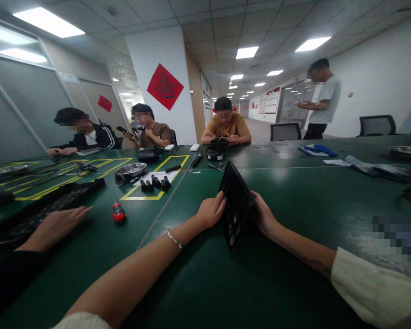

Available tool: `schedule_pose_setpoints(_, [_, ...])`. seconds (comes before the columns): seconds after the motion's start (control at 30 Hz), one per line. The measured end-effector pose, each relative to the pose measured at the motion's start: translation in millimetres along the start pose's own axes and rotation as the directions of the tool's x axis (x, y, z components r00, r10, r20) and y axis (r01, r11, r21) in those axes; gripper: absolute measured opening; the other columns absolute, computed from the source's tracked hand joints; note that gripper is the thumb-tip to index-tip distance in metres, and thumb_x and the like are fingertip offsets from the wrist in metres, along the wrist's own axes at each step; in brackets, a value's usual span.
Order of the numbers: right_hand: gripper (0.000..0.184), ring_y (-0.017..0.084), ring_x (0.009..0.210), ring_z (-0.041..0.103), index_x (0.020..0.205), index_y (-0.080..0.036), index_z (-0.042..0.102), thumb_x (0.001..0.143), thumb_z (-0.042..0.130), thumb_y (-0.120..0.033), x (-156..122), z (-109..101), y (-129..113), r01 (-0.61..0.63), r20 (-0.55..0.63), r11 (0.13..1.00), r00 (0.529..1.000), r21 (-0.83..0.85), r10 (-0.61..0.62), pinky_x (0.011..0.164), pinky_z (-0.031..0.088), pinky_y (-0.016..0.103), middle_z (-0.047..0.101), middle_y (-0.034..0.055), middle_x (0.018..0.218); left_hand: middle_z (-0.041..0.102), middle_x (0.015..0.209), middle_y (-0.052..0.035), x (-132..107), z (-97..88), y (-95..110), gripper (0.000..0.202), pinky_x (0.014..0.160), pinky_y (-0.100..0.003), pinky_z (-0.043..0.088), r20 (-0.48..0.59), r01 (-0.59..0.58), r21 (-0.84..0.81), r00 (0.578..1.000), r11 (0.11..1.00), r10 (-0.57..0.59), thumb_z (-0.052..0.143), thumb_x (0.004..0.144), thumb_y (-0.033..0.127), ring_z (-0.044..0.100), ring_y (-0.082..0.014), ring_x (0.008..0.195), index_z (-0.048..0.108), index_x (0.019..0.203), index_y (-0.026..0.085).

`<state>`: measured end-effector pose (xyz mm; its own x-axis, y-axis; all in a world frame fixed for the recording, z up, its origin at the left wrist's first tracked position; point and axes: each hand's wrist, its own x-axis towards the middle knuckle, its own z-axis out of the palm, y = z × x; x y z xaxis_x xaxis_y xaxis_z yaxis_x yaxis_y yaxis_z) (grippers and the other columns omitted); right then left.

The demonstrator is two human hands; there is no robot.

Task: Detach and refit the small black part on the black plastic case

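A black flat tablet-like panel point(239, 205) stands tilted on edge above the green table, its dark face with paler patches turned to the left. My left hand point(210, 211) grips its left edge, the thumb on the face. Over on the opposite side, my right hand point(264, 215) holds the right edge, its fingers partly hidden behind the panel. I cannot make out what the patches on the face are.
A co-worker's hand point(56, 226) rests by a long black tray point(85, 186) at left. Nearby are a red screwdriver point(118, 212), several black cylindrical parts point(155, 183) and a metal bowl point(130, 170). People sit across the green table point(294, 192); blue cloth point(318, 150) lies right.
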<state>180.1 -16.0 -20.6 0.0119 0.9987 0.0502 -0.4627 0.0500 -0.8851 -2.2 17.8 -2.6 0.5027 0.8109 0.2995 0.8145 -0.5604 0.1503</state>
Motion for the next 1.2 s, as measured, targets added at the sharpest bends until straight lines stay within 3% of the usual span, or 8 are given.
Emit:
schedule_pose_setpoints(0.27, [0.035,0.021,0.082,0.063,0.106,-0.024,0.047,0.073,0.055,-0.031,2.9,-3.9,3.1,-0.001,0.011,1.000,1.000,-0.001,0.001,0.054,0.049,0.027,0.064,0.0014,0.097,0.063,0.075,-0.0046,2.5,-5.1,1.5,0.044,0.060,-0.025,0.036,0.069,0.013,0.079,0.997,0.997,-0.019,0.013,0.094,0.039,0.061,-0.0185,0.073,0.052,0.087,0.020])
schedule_pose_setpoints(1.2, [0.037,0.021,0.079,0.063,0.107,-0.024,0.049,0.072,0.056,-0.033,2.6,-2.3,3.7,0.013,-0.020,0.999,1.000,-0.037,-0.014,0.054,0.049,0.027,0.065,0.0024,0.094,0.062,0.072,-0.0047,0.0,-3.3,1.8,0.038,0.058,-0.025,0.033,0.004,-0.009,0.079,1.000,0.997,0.009,0.017,0.093,0.037,0.060,-0.0177,0.069,0.051,0.086,0.019])
